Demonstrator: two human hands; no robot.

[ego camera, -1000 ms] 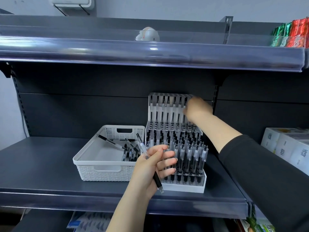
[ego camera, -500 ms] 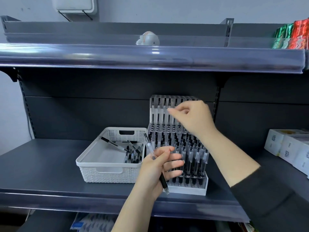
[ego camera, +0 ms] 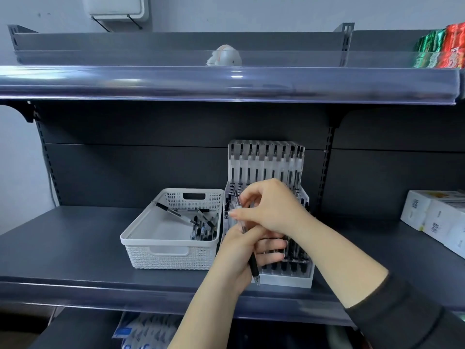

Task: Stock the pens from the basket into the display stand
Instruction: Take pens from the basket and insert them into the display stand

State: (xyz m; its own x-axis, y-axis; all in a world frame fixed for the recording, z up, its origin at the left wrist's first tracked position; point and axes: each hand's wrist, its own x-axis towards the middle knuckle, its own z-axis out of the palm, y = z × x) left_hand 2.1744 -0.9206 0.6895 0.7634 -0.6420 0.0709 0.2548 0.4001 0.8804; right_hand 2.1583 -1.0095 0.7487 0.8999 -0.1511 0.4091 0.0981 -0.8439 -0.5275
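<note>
The left hand (ego camera: 247, 250) grips a pen (ego camera: 247, 244), held nearly upright with its dark tip pointing down, in front of the display stand (ego camera: 284, 279). The right hand (ego camera: 273, 206) sits directly above the left and pinches the upper part of the same pen between thumb and fingertips. The stand, already filled with rows of pens, rests on the grey shelf (ego camera: 75, 248) just beside the white basket (ego camera: 167, 250), where several loose pens (ego camera: 201, 226) lie along the right wall.
</note>
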